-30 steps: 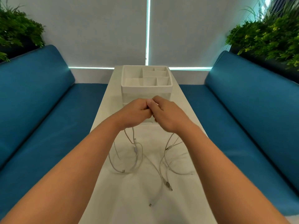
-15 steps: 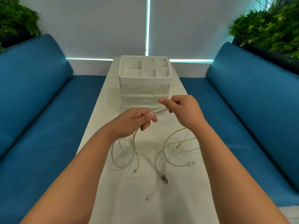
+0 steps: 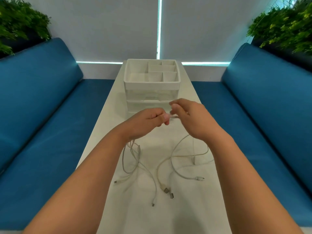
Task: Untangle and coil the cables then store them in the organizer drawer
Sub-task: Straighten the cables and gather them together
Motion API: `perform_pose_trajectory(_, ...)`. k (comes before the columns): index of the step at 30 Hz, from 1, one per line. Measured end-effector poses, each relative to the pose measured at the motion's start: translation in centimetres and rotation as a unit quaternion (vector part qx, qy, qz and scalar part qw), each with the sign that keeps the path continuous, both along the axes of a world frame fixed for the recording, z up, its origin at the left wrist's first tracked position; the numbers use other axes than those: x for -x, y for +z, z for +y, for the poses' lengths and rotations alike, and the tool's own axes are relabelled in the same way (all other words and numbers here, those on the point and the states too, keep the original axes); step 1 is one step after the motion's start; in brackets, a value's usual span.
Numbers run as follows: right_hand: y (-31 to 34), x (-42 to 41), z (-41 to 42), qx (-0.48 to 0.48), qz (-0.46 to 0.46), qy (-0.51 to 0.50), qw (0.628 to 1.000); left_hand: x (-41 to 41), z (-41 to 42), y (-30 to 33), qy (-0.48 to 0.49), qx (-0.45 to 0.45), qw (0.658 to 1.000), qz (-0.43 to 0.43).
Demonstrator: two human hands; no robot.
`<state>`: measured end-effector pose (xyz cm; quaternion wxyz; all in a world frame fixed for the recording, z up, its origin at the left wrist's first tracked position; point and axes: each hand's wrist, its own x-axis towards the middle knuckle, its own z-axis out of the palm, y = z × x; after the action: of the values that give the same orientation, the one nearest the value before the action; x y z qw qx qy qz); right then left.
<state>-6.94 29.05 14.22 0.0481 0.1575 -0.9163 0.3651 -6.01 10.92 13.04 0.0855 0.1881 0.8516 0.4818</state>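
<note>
**Cables held up before the organizer**

Head view: a narrow white table (image 3: 152, 220) runs between blue sofas (image 3: 42, 107), with the white organizer (image 3: 152, 85) at its far end. Just in front of the organizer, the left hand (image 3: 145, 123) and right hand (image 3: 190, 119) each pinch white cables (image 3: 162, 166), whose loose ends trail on the table nearer the person.

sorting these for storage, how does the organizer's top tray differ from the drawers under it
The top tray is opaque white, while the drawers beneath are clear.
The top tray is open from above and split by dividers into several compartments; the drawers are both pushed shut, and no dividers can be made out in them.
The top tray sits uppermost; the drawers are stacked one over the other below it.
Both appear to hold no cables.
</note>
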Motion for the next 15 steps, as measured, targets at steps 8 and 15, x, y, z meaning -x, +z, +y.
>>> perform_pose_trajectory(8, 0.1, 0.7, -0.3, 0.057, -0.034, -0.011, 0.998, -0.1, -0.1, -0.3, 0.015, -0.002, 0.999, -0.044)
perform_pose_trajectory(15, 0.1, 2.4, 2.0, 0.164, -0.036, -0.118, 0.979, -0.2, -0.9, -1.6, 0.09, -0.069, 0.992, -0.058)
